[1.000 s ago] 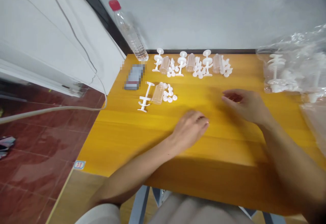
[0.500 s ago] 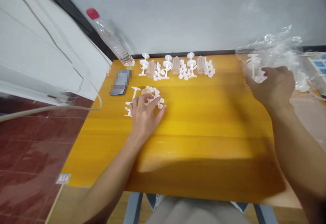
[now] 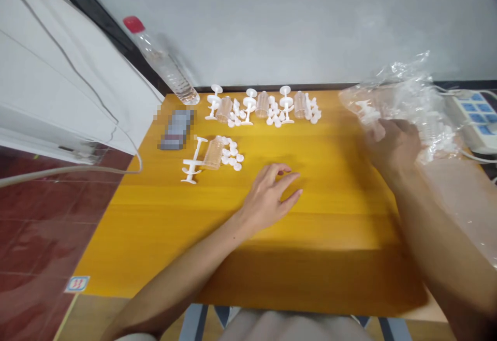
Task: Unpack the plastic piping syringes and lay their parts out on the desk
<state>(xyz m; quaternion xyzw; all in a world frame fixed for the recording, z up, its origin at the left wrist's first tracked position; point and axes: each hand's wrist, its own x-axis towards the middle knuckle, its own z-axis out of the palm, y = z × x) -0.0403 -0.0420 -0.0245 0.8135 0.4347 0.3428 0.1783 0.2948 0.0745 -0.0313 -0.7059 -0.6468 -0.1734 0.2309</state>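
My left hand (image 3: 272,196) hovers over the middle of the wooden table with its fingers apart and bent, holding nothing. To its upper left lies a group of parts: a white plunger-like rod with discs (image 3: 192,162), a clear ribbed plastic cylinder (image 3: 213,153) and several small round white pieces (image 3: 232,156). At the clear plastic bag (image 3: 421,85) is my right hand (image 3: 394,147), smeared by motion. White plastic parts (image 3: 367,110) show by its fingertips; whether they are gripped cannot be made out. More white parts are in the bag.
Along the back edge stand three similar groups, each with a white rod (image 3: 248,107), a clear cylinder (image 3: 262,104) and small white pieces. A red-capped bottle (image 3: 166,67) leans at the back left, near a phone (image 3: 177,130). A power strip (image 3: 476,116) lies far right.
My left hand has moved right and toward me, away from the nearer group of parts, uncovering it. My right hand stays at the bag, shifted slightly left and lower in view.
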